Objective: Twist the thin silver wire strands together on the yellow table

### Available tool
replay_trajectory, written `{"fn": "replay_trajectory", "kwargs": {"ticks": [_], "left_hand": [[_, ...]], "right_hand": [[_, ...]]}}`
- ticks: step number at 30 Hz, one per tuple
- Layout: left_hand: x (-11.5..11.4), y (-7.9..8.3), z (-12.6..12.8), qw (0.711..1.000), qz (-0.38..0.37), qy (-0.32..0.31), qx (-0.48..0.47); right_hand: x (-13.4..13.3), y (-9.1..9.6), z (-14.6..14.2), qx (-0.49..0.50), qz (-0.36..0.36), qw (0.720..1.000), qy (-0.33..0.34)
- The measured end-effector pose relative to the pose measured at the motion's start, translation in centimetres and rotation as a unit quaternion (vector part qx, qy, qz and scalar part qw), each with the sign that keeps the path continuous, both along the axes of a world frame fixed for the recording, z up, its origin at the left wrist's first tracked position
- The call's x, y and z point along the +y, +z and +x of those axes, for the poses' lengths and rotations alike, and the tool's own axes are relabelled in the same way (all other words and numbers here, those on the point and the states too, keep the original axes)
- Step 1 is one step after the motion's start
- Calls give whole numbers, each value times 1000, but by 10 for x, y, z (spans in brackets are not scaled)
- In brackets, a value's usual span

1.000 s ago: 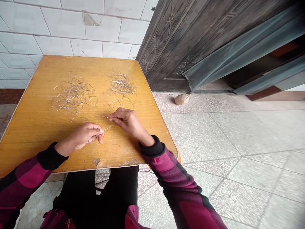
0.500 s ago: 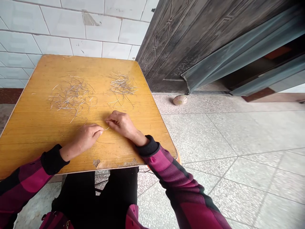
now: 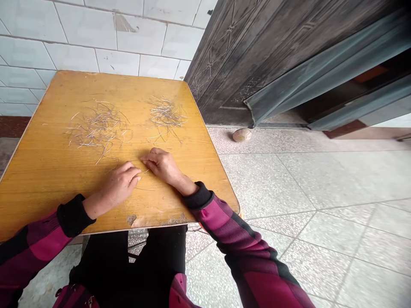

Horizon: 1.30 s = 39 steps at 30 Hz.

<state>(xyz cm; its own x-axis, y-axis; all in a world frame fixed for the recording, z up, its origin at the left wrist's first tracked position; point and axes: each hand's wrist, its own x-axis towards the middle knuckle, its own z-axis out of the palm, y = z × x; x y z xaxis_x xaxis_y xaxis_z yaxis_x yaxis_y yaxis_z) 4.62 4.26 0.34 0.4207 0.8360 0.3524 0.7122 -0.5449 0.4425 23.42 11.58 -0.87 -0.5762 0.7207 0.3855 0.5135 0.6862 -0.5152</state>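
Near the front middle of the wooden table (image 3: 80, 188), my left hand (image 3: 117, 186) is bent over the surface, thumb and fingertips close together at the end of a short thin wire (image 3: 146, 171). My right hand (image 3: 163, 166) pinches the wire from the other side, thumb against forefinger. Fine strands also lie on the wood around both hands, one just below the fingertips. Beyond my left hand spreads a loose, tangled pile of thin wires (image 3: 100, 126). A smaller wire pile (image 3: 165, 113) lies beyond my right hand. The pinched tips are too small to see clearly.
A white tiled wall (image 3: 77, 32) stands behind the table. To the right are a dark carved door (image 3: 221, 72) and a grey-green curtain (image 3: 289, 81). A worn ball (image 3: 242, 135) rests on the speckled floor (image 3: 257, 184). The table's front edge is chipped.
The fingers of my left hand have lifted and loosened a little, its thumb now slightly apart from the forefinger. My right hand stays almost in place. The view has shifted slightly.
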Motion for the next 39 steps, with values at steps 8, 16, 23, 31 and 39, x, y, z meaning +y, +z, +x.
{"fn": "replay_trajectory", "kwargs": {"ticks": [8, 16, 23, 31, 39], "left_hand": [[-11, 8, -3, 991, 91, -26, 93], [-1, -10, -3, 980, 49, -32, 193], [-4, -4, 2, 976, 38, -12, 216], [14, 7, -32, 990, 110, 34, 81], [28, 26, -65, 969, 201, 144, -1]], "right_hand": [[9, 13, 21, 32, -3, 999, -9], [19, 26, 39, 74, 0, 995, -59], [21, 28, 45, 12, -47, 998, -42], [26, 41, 63, 16, -86, 988, -129], [27, 31, 61, -12, -264, 964, -38]]}}
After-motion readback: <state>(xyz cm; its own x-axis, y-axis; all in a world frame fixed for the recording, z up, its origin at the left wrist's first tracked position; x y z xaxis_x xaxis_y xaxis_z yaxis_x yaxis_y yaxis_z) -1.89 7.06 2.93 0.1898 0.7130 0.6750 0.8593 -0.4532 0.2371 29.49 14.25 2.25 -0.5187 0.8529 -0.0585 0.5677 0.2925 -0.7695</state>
